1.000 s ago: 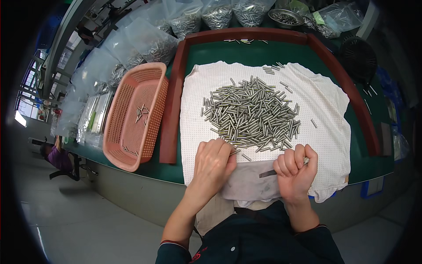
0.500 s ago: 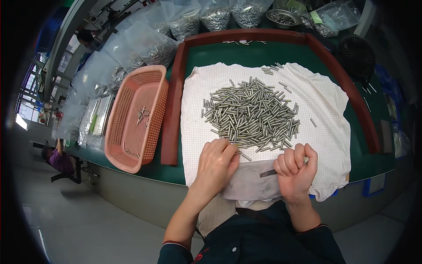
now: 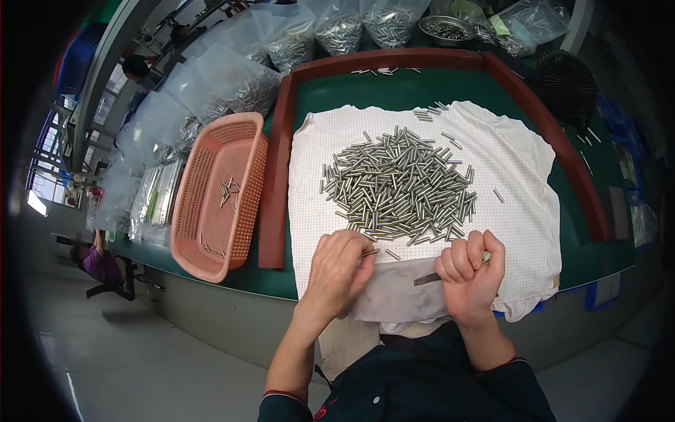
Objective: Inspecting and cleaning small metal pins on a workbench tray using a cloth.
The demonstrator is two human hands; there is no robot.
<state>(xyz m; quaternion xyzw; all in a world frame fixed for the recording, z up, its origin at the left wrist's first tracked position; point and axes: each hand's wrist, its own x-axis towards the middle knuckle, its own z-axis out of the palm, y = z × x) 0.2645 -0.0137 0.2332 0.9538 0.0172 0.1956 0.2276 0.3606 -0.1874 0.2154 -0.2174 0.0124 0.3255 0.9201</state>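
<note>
A big heap of short metal pins (image 3: 401,183) lies on a white dotted cloth (image 3: 520,169). At the heap's near left edge my left hand (image 3: 335,271) is closed, thumb and finger pinching a single metal pin (image 3: 370,252) whose end sticks out. Just right of it, a loose pin rests on the cloth. My right hand (image 3: 470,274) is wrapped round a slim tool with a dark flat blade (image 3: 426,279) that points left; its pale end shows by the thumb. Beneath both hands lies a greyish cloth (image 3: 401,285), smudged in places.
Left of the cloth, a pink plastic basket (image 3: 184,204) holds a few pins. Red-brown rails (image 3: 387,58) border the green work surface. Clear bags of pins (image 3: 288,49) and a metal bowl (image 3: 447,20) stand behind. A person in purple (image 3: 102,261) sits far left.
My left hand has drawn back a little from the heap toward me, and the pin in its fingertips shows more. My right hand keeps its grip almost unmoved.
</note>
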